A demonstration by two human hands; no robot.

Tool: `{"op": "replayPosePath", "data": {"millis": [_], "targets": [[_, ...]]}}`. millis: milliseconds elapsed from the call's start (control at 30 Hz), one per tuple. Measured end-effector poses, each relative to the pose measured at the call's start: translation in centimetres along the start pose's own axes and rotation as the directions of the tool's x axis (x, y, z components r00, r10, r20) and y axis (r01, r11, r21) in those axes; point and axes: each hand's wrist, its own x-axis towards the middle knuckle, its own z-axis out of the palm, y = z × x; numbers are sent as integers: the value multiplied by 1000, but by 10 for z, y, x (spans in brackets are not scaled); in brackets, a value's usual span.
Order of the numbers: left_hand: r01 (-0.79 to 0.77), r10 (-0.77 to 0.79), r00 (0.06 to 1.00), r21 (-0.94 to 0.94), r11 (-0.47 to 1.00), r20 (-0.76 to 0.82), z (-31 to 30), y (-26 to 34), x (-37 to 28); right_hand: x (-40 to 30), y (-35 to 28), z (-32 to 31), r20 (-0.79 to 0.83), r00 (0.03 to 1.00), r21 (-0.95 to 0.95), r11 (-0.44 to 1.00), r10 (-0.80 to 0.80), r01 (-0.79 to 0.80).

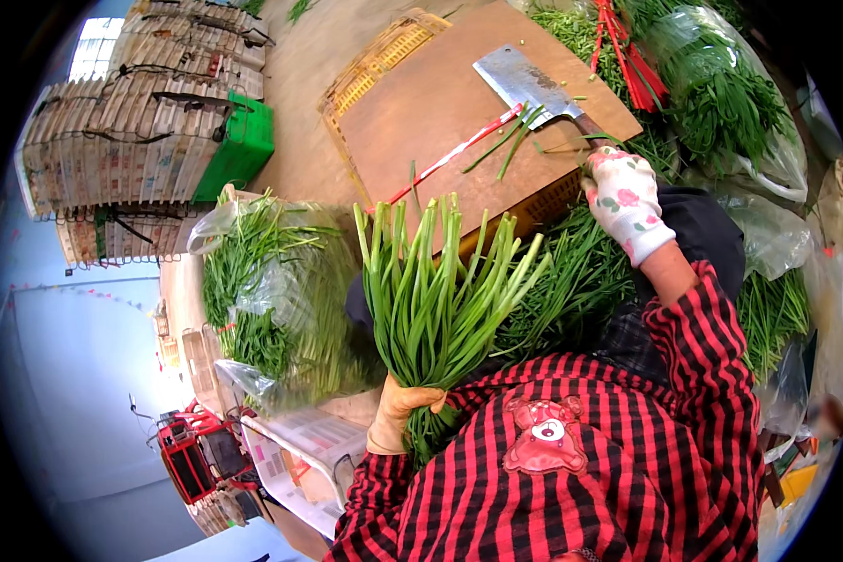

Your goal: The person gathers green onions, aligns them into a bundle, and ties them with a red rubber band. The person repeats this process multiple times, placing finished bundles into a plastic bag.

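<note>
My left hand (pixel 402 414), in a tan glove, grips a bunch of green leafy stalks (pixel 439 309) near its leafy end, with the pale cut ends fanned out towards the board. My right hand (pixel 622 197), in a white floral glove, is closed round the handle of a cleaver (pixel 520 81), whose blade lies flat on a brown board (pixel 407 112). A red and white strip (pixel 464 144) lies across the board beside the blade, with a few loose green pieces (pixel 513 144) over and near it. The board rests on a yellow plastic crate (pixel 386 60).
Bagged greens (pixel 274 302) stand at the left, and another bag of greens (pixel 730 98) is at the upper right. Red ties (pixel 636 70) hang by the board's right corner. Stacked crates (pixel 133 133), a green crate (pixel 242 144) and a white basket (pixel 309 456) are at the left.
</note>
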Motion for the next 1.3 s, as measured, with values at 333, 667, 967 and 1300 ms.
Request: {"op": "replayPosePath", "data": {"millis": [333, 667, 967, 1300], "targets": [[135, -132, 983, -20, 991, 128, 25, 11, 8, -38, -44, -12, 482, 509, 823, 169, -713, -542], [94, -98, 995, 167, 981, 10, 35, 10, 18, -62, -36, 20, 536, 597, 300, -526, -597, -796], [107, -101, 994, 216, 970, -40, 7, 6, 9, -33, 33, -61, 40, 964, 505, -827, -263, -247], [162, -157, 987, 289, 944, -43, 31, 4, 18, -47, -61, -61, -333, 836, 349, 767, -435, 538]]}}
